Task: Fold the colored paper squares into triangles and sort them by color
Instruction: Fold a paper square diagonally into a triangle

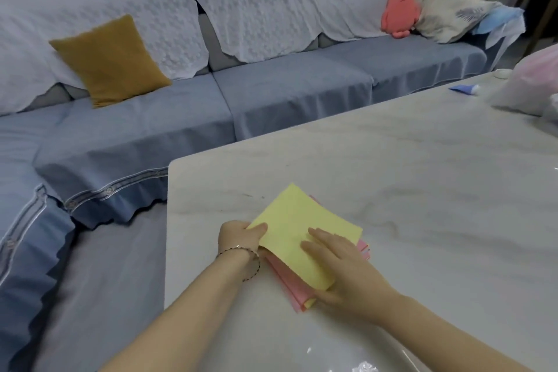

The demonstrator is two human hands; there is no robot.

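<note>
Fingers of the left hand pinched the yellow sheet at 9 o'clock, likely separating it; the right hand pressed open-fingered, steadying the stack.

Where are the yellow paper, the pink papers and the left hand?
yellow paper (299,229): head view, sheet's middle.
pink papers (290,284): head view, exposed left edge.
left hand (238,235): head view, its back.

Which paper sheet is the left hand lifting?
The yellow sheet on top; left hand pinches its corner, right hand rests on it. Pink sheets lie underneath.
</note>
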